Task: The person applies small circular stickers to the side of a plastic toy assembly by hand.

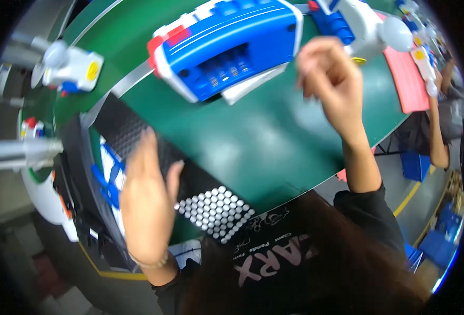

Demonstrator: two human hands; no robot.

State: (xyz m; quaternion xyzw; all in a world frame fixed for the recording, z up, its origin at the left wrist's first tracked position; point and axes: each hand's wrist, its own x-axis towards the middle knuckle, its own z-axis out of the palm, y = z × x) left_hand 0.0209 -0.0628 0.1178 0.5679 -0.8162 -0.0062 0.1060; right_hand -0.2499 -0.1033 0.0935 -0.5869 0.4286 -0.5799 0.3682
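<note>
A green tabletop (232,142) holds a blue-and-white plastic case (274,39) at the far side and a flat black strip (192,173) at left. The left hand (148,210), open and straight-fingered, is over the strip; the right hand (332,79) curls near the case, its grip unclear. Round white discs (214,211) cover the strip's near end.

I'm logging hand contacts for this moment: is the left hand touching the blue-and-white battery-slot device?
Apart: the head view shows green tabletop plainly between the left hand and the blue-and-white device.
</note>
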